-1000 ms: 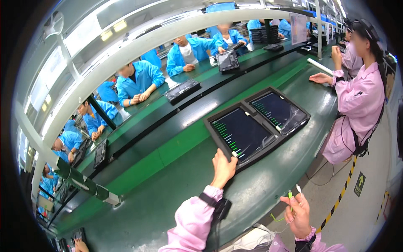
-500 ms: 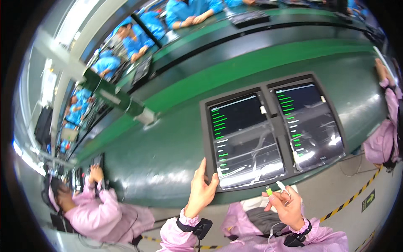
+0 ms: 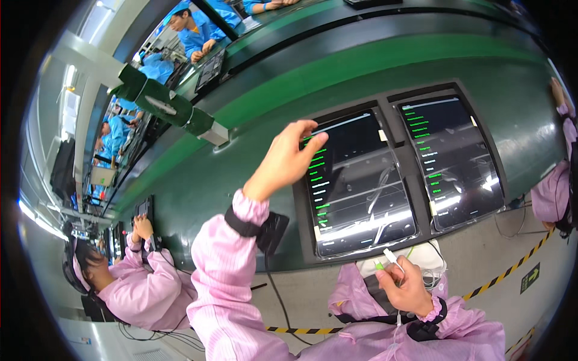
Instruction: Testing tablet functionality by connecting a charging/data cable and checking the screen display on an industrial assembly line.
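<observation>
A dark grey two-bay tray lies at the bench's near edge. Side by side in it are a left tablet and a right tablet, both screens lit with lists of green and white text on black. My left hand is over the left tablet's upper left corner, thumb and fingers apart with nothing between them; whether a fingertip touches the screen is hard to tell. Just off the tray's front edge, my right hand pinches cables ending in a white cable plug and a green cable plug.
The tray rests on a long green bench. A green-wrapped post stands at its far left. One co-worker in pink works at left, another sleeve shows at right. People in blue sit across. A white pouch lies below the tray.
My left hand has left the tray's lower left edge and reached up over the left tablet's top corner. My right hand keeps the cable plugs near the front edge. The view has shifted slightly.
</observation>
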`<action>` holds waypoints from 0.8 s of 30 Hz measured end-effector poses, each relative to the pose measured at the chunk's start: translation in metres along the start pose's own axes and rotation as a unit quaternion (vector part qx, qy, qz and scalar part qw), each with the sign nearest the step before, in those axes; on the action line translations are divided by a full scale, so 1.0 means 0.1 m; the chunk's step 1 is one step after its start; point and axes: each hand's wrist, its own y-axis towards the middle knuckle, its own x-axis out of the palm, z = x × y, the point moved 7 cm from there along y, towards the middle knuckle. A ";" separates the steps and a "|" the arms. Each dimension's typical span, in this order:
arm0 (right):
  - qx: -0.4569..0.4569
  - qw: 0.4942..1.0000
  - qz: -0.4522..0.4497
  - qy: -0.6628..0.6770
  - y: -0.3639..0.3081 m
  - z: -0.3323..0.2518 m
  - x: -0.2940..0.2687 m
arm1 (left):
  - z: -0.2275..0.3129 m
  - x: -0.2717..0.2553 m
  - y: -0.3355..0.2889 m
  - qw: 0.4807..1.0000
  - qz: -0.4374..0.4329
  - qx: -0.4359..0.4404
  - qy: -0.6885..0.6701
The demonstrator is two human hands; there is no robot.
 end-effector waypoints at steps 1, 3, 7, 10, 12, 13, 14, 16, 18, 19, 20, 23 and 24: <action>0.014 1.000 0.012 0.010 0.01 0.04 0.01 | -0.08 0.07 0.13 0.999 -0.026 -0.023 -0.006; -0.005 0.999 0.030 -0.007 0.02 0.05 0.04 | -0.18 0.12 0.27 0.999 -0.033 -0.031 0.008; -0.048 0.996 0.062 -0.050 0.06 0.02 0.08 | -0.21 0.18 0.31 0.999 -0.021 0.013 0.038; -0.042 0.995 0.085 -0.035 0.07 0.03 0.07 | -0.23 0.22 0.27 0.999 -0.027 0.010 0.045; -0.037 0.996 0.080 -0.033 0.09 0.04 0.07 | -0.24 0.24 0.25 0.996 -0.024 0.006 0.080; -0.037 0.995 0.082 -0.033 0.09 0.04 0.06 | -0.23 0.25 0.25 0.994 -0.021 0.015 0.107; -0.035 0.996 0.071 -0.042 0.11 0.04 0.08 | -0.23 0.26 0.24 0.994 -0.017 0.015 0.108; -0.033 0.996 0.061 -0.049 0.13 0.04 0.11 | -0.24 0.29 0.23 0.991 -0.033 0.007 0.127; -0.043 0.995 0.088 -0.018 0.13 0.03 0.10 | -0.24 0.30 0.23 0.992 -0.032 0.008 0.123; -0.043 0.995 0.088 -0.017 0.13 0.02 0.11 | -0.26 0.31 0.24 0.992 -0.041 0.001 0.118; -0.050 0.994 0.098 0.001 0.12 0.00 0.10 | -0.27 0.30 0.24 0.992 -0.039 -0.004 0.121; -0.040 0.996 0.079 -0.012 0.13 -0.03 0.10 | -0.29 0.30 0.25 0.993 -0.052 -0.012 0.109; -0.017 0.997 0.054 -0.048 0.14 -0.01 0.13 | -0.30 0.29 0.25 0.994 -0.052 -0.023 0.091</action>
